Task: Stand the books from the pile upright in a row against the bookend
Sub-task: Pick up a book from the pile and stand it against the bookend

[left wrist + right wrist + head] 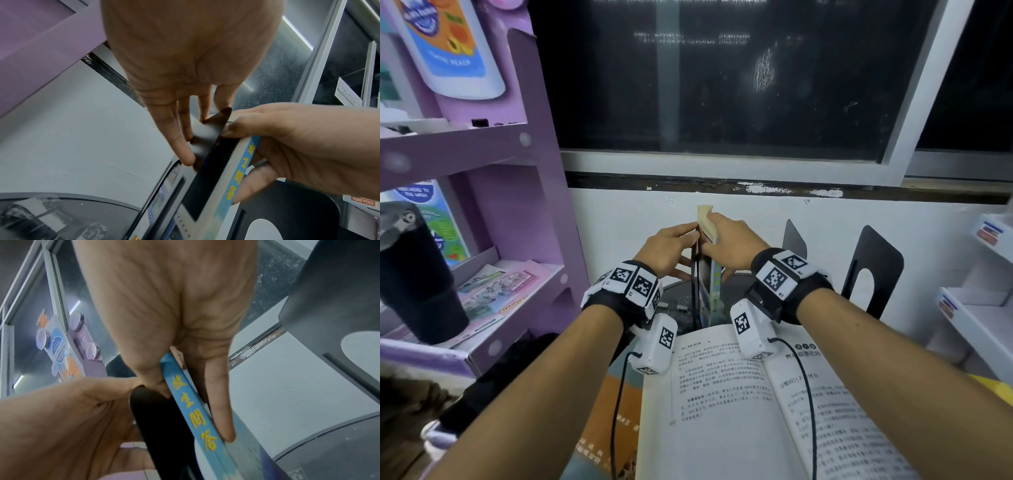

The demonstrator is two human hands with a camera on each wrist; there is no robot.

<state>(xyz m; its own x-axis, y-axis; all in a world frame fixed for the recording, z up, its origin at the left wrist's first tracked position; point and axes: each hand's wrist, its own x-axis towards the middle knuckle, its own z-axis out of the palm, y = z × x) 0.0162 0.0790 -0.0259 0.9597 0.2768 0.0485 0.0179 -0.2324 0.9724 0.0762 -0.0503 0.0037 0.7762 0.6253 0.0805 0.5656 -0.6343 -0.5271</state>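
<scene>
open book (739, 404) lies flat under both wrists, atop an orange-covered one (613, 421) | left hand (671, 248) fingers straight, pressing black bookend (207, 134) | right hand (732, 240) pinching upright blue-spined book (193, 412) against it | second black bookend (873, 270) right of hands | purple shelf (482, 150) with leaflets left | white wall, dark window (722, 75) beyond

The head camera looks forward and down from above both forearms, toward a wall and dark window (722, 78). Each wrist camera sits very close under its own palm, looking along the fingers. All three views share the upright blue-spined book (710, 291) (238, 180) (191, 410) held between the hands.
</scene>
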